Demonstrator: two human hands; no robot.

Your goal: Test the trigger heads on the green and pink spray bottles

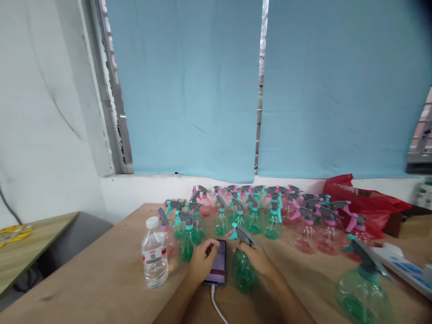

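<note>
My right hand (252, 253) is wrapped round the neck of a green spray bottle (243, 272) with a grey and turquoise trigger head. Beside it, my left hand (204, 255) is closed, its fingertips curled together over the left edge of a phone (219, 263). Whatever those fingers may hold cannot be made out. The phone lies with its screen lit, and a white cable (216, 300) runs from its lower end. Left of my left hand stand another green spray bottle (189, 240) and a clear water bottle (155, 258) with a white cap.
Rows of pink spray bottles (306, 236) and green ones crowd the back of the wooden table (101, 270). At front right stands a large green spray bottle (364, 290). A red plastic bag (374, 207) and a white-blue box (401, 267) lie right; blue curtains (192, 90) hang behind.
</note>
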